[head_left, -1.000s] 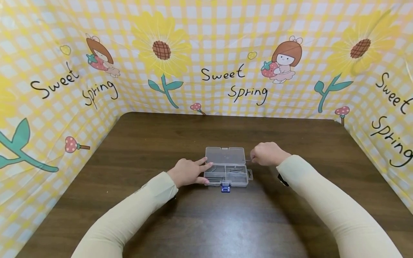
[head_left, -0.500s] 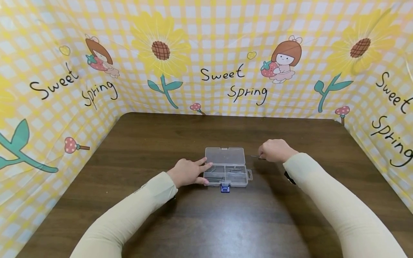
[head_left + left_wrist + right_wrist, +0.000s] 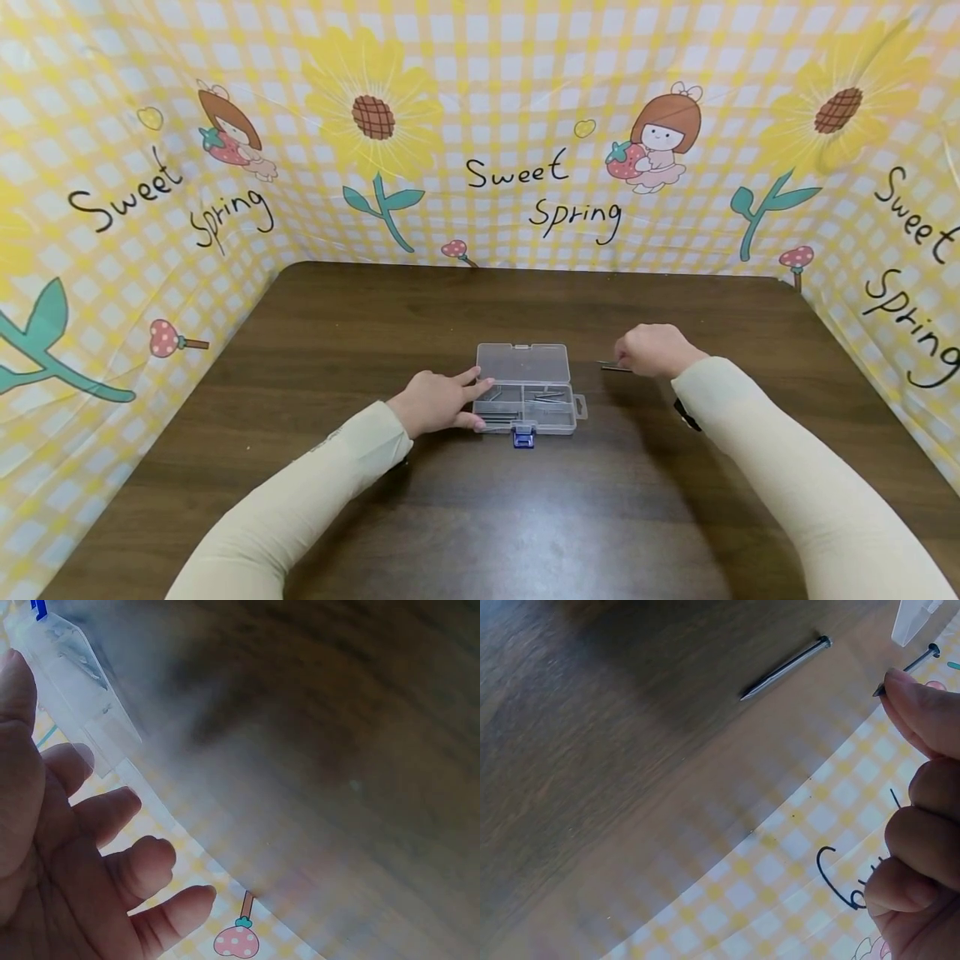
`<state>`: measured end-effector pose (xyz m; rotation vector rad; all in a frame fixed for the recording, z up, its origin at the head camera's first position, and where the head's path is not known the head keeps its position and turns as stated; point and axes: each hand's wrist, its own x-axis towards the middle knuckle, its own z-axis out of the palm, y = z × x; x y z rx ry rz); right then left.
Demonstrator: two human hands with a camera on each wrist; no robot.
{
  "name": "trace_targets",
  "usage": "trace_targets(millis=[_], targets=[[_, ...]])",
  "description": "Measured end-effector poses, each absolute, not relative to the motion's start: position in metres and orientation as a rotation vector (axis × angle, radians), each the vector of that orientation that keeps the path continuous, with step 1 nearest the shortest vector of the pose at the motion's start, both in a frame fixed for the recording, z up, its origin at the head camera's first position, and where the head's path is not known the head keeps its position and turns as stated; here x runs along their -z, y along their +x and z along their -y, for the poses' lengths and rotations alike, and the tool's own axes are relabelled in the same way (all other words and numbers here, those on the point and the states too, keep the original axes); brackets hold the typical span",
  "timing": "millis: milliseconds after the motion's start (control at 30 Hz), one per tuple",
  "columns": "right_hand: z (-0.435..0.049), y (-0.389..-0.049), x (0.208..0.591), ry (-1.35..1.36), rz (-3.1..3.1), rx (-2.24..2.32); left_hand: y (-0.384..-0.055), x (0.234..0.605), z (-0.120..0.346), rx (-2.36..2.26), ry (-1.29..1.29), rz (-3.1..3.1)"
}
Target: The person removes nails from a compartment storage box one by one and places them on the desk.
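A clear plastic compartment box (image 3: 550, 421) lies on the table with its lid (image 3: 523, 363) folded back and a blue latch (image 3: 523, 438) at the front. Several nails (image 3: 550, 397) lie in its compartments. My left hand (image 3: 438, 400) rests at the box's left side, fingers spread, fingertips at the rim. To the right of the box, my right hand (image 3: 651, 350) pinches a nail (image 3: 921, 658) between thumb and index finger, the other fingers curled. Just below it a second nail (image 3: 786, 669) lies on the table, its head toward the box.
A clear hang tab (image 3: 582, 407) sticks out from the box's right side. The brown wooden table (image 3: 375, 308) ends at a yellow checked cloth (image 3: 517, 100) that stands round its back and sides.
My right hand has moved right, away from the box, with the nail in its fingers. The nail on the table now shows more fully. My left hand and the box stay in place.
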<state>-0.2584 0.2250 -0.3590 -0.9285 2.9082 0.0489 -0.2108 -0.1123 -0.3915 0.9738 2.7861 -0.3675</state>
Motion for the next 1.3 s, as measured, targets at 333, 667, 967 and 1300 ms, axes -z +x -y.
trace_targets(millis=[333, 667, 967, 1300], targets=[[-0.239, -0.252, 0.359, -0.893, -2.934, -0.025, -0.211, 0.392, 0.113, 0.355, 0.987, -2.789], [-0.247, -0.247, 0.358, -0.906, -2.954, -0.032, -0.212, 0.391, 0.114, 0.370, 0.992, -2.793], [-0.251, -0.244, 0.366, -0.893, -2.911, -0.036, -0.209, 0.393, 0.112, 0.381, 1.015, -2.799], [-0.252, -0.247, 0.373, -0.870, -2.899, -0.007, -0.207, 0.388, 0.114, 0.445, 1.061, -2.824]])
